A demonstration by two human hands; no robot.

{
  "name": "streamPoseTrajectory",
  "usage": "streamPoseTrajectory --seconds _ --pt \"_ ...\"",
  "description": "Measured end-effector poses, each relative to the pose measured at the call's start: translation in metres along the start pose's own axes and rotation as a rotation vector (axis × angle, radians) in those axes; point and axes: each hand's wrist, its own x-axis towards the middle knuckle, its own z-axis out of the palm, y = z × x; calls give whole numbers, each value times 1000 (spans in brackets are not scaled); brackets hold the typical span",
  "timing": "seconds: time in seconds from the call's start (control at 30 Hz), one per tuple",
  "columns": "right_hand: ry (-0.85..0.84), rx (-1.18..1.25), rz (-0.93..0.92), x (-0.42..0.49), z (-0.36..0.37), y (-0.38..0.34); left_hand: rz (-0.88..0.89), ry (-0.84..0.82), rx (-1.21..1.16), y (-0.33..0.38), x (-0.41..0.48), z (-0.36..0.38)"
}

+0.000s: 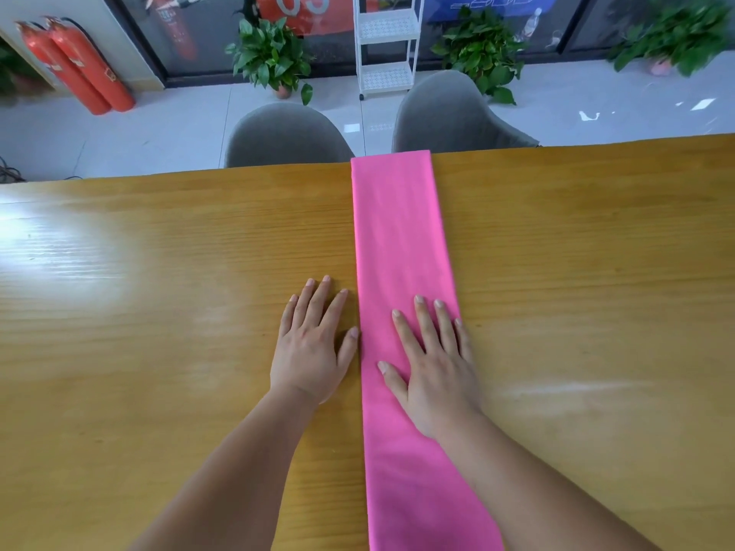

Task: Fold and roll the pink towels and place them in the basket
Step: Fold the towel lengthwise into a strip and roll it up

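Observation:
A pink towel [397, 240], folded into a long narrow strip, lies flat on the wooden table [159, 272] and runs from the far edge toward me, past the bottom of the view. My right hand [433, 359] presses flat on the strip with its fingers spread. My left hand [314, 344] rests flat on the bare wood just left of the strip, its thumb touching the towel's left edge. No basket is in view.
Two grey chairs [286, 137] [449, 113] stand behind the table's far edge. Beyond them on the floor are a white shelf cart [387, 45], potted plants [270, 57] and red fire extinguishers [75, 65].

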Motion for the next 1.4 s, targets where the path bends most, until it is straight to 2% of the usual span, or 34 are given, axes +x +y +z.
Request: streamPoseTrajectory --seconds 0.1,0.23,0.37,0.53,0.6,0.7,0.9,1.03,1.1,1.23,1.3,1.4 --pt "-18 30 -18 7 0 3 30 7 18 11 -5 -4" --pt "22 44 41 -16 3 6 50 -53 -103 65 -45 -4" --pt "-3 36 42 -76 18 14 136 -172 62 78 -102 6" --pt "-40 2 26 -75 11 20 113 -236 150 95 -97 1" --pt "-43 3 -23 -94 10 19 157 -245 111 96 -119 -2" --pt "-92 -22 -200 -143 16 34 295 -277 113 77 -164 -5" --pt "-124 -80 -212 -150 16 36 299 -340 197 83 -170 -8" --pt "-64 -88 -252 -191 24 39 424 -269 202 65 -210 -9" --pt "-92 -92 -261 -215 32 46 420 -268 213 58 -225 -4" --pt "-16 -94 -212 -217 39 48 414 -235 247 63 -226 -6" --pt "11 -95 -256 -218 41 49 424 -247 259 60 -236 -10" --pt "54 -141 -414 -236 48 63 401 -218 246 52 -260 -13"
